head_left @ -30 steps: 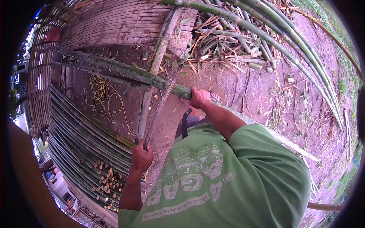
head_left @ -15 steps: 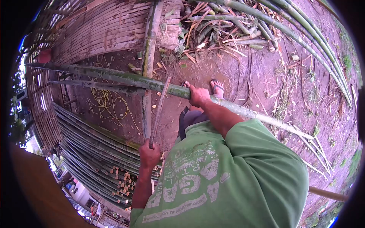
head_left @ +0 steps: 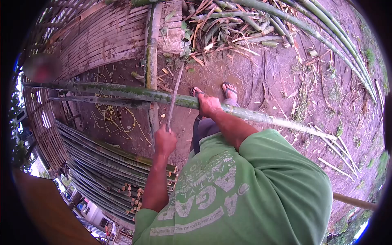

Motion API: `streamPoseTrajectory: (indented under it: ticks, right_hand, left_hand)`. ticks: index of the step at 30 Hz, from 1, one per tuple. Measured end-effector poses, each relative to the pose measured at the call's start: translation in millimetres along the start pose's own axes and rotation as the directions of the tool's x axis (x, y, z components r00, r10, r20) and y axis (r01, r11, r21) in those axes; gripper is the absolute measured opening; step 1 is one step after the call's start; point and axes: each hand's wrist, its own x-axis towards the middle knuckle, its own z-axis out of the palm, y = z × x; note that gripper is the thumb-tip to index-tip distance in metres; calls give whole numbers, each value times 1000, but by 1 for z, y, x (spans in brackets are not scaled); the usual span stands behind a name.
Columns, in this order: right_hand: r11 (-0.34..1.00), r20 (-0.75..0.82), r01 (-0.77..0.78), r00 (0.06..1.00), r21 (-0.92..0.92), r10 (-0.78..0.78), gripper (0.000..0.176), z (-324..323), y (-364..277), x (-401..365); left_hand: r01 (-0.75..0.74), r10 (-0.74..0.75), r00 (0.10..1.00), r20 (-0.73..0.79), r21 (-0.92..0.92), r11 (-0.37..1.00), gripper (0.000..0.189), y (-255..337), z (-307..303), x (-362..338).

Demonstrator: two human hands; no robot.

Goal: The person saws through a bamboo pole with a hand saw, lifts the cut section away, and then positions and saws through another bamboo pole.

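Observation:
A long green bamboo pole (head_left: pixel 139 93) runs across the view in front of me, resting over another upright-looking bamboo pole (head_left: pixel 151 53). My right hand (head_left: pixel 210 106) is wrapped over its top, close to my knee. In my left hand (head_left: pixel 165 141) is the end of a saw (head_left: pixel 174 96) with a long, narrow blade. The blade lies across the pole, a short way left of my right hand, its far tip reaching beyond the pole. The saw's grip is hidden inside my closed fingers. My feet in sandals stand just past the pole.
Many cut bamboo poles (head_left: pixel 102 159) lie stacked at the lower left. A yellow cord (head_left: pixel 108 116) is tangled on the muddy ground. Bamboo offcuts (head_left: pixel 228 28) are heaped at the top, near a slatted bamboo platform (head_left: pixel 110 36). Long poles (head_left: pixel 326 28) curve along the right.
My left hand has moved forward, away from my body, pushing the saw farther across the pole. My right hand still grips the pole. The whole view has shifted slightly.

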Motion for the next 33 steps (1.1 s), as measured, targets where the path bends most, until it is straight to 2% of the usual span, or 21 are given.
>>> streamPoseTrajectory:
  ticks: [2,4,5,7,8,10,12,13,15,17,18,19,20,22,23,24,27,28,29,31,33]
  right_hand:
    - [999,-125,41,991,-20,-43,40,5,7,11]
    - [993,-127,75,988,-86,-85,28,16,6,4]
    - [997,-106,63,992,-36,-67,29,17,5,3]
    - [998,-75,36,997,46,-32,30,15,8,6]
    - [994,-132,60,990,87,-48,28,22,10,8]
    - [995,-76,47,996,92,-40,28,14,15,16]
    - [996,-21,35,999,86,-33,30,12,9,9]
    - [996,-143,86,986,-4,-86,31,15,8,4]
    - [995,-90,90,992,51,-86,31,10,11,7]
    - [996,48,-14,999,84,10,31,4,4,6]
    - [995,-84,73,994,72,-67,31,11,7,6]
    - [996,-79,79,994,48,-75,34,19,10,6]
    - [996,-79,81,994,22,-79,37,19,10,7]
    - [998,-91,67,994,18,-65,36,16,12,9]
    - [998,-100,58,993,40,-54,32,14,11,8]
    - [997,-111,52,993,61,-44,28,13,7,5]
    - [999,-23,33,999,38,-32,30,5,5,3]
    - [999,43,19,999,40,-21,31,-11,0,1]
    - [999,1,18,1000,42,-19,31,-16,3,11]
    - [998,-5,3,1000,68,-2,31,3,2,2]
    - [997,-70,27,997,67,-22,29,8,3,2]
  left_hand:
    - [75,-75,995,61,-3,997,9,-12,-27,-50]
    - [25,-25,999,19,36,999,11,-21,-51,-101]
    - [16,-17,1000,25,34,999,11,-22,-54,-100]
    - [-12,12,1000,27,13,1000,11,-25,-48,-91]
    - [-45,43,999,25,87,995,10,-21,-29,-55]
    - [-14,14,1000,-15,-4,1000,10,2,18,32]
    - [-27,26,1000,14,10,1000,10,5,13,30]
    - [-29,29,999,27,16,999,10,9,9,28]
    - [29,-30,998,54,15,999,11,2,-26,-41]
    - [94,-101,993,61,112,989,10,-4,-54,-104]
    - [102,-108,992,69,92,991,9,0,-57,-107]
    - [113,-119,990,80,72,991,8,5,-60,-110]
    - [117,-122,988,91,51,992,8,7,-58,-108]
    - [-6,4,999,33,57,998,8,-6,-19,-54]
    - [-1,-1,1000,18,94,996,9,0,2,-12]
    - [49,-50,999,20,31,998,9,9,21,30]
    - [62,-63,998,14,40,997,9,28,7,26]
    - [35,-35,999,7,7,999,9,17,-9,-3]
    - [8,-8,1000,9,-21,1000,10,0,-24,-44]
    - [102,-110,990,84,93,990,11,-1,-54,-100]
    - [96,-101,992,71,66,993,9,0,-52,-92]
